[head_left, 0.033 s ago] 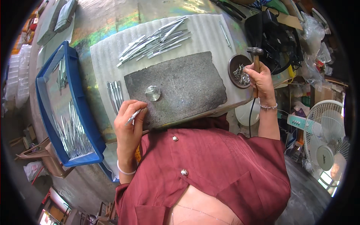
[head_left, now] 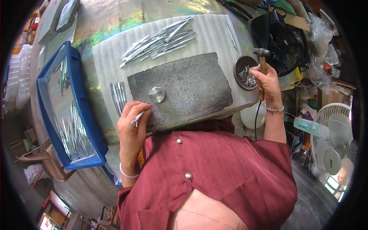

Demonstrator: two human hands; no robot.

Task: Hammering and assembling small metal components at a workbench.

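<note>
In the head view, our left hand (head_left: 132,128) pinches a thin metal strip (head_left: 138,118) between closed fingertips, its tip at the near edge of the grey slab (head_left: 191,82), just below a round metal disc (head_left: 156,94). Our right hand (head_left: 266,80) is clenched around a hammer (head_left: 262,63), head raised beside a dish of small metal pieces (head_left: 245,73).

A dark red shirt (head_left: 214,168) with silver studs (head_left: 188,176); a bracelet on each wrist.
</note>
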